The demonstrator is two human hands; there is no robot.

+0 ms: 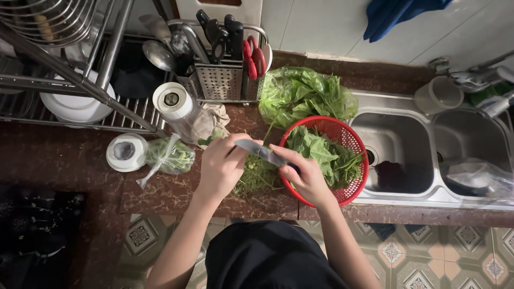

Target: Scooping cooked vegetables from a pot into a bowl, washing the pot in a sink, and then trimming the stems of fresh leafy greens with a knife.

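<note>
between the two hands, a knife (pixel 261 151) crosses over a pile of green stems (pixel 256 176) on the brown counter (pixel 160 195). right hand (pixel 306 174) is clamped on its handle; left hand (pixel 222 163) is curled, fingertips touching the blade. just right, a red colander (pixel 353 142) holds leafy greens (pixel 321 152); farther back lies a bag of greens (pixel 305 93).

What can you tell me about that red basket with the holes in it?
The red basket is a round plastic colander with a mesh of small holes in its wall. It sits upright on the dark counter's front edge, against the steel sink. Green leaves fill it. A clear bag of greens lies just behind. The right hand, holding a knife, covers its near-left rim.
</note>
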